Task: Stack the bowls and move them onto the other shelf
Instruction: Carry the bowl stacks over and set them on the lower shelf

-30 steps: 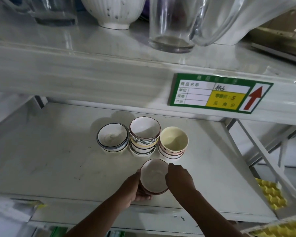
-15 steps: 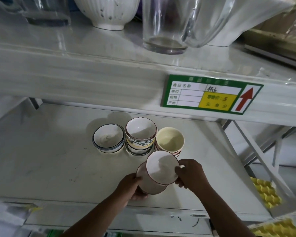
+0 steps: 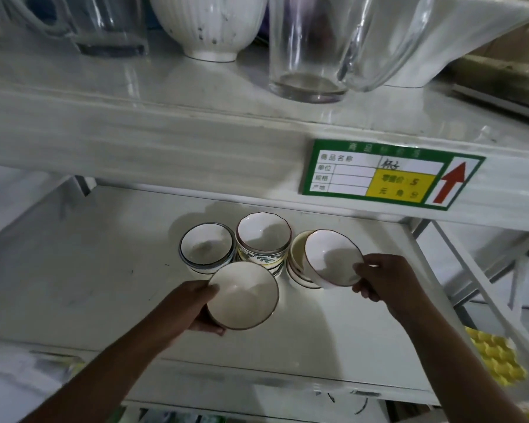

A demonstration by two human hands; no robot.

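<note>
My left hand [image 3: 193,309] grips a cream bowl with a brown rim [image 3: 243,296] above the front of the lower white shelf [image 3: 83,270]. My right hand [image 3: 382,279] pinches the rim of a second, red-rimmed white bowl [image 3: 333,257], tilted and held over a stack of yellow-cream bowls [image 3: 297,257] that it partly hides. Behind stand a blue-rimmed bowl stack [image 3: 206,247] and a leaf-patterned stack [image 3: 263,239], side by side.
The upper shelf [image 3: 165,117] carries a white ribbed bowl [image 3: 208,22], a glass tumbler [image 3: 306,47] and other glassware. A green price label [image 3: 388,175] with a red arrow sits on its front edge. Yellow egg trays [image 3: 498,361] lie lower right.
The two nested bowls have come apart. My right hand has carried the upper bowl up and right over the yellow stack, while my left hand keeps the lower one.
</note>
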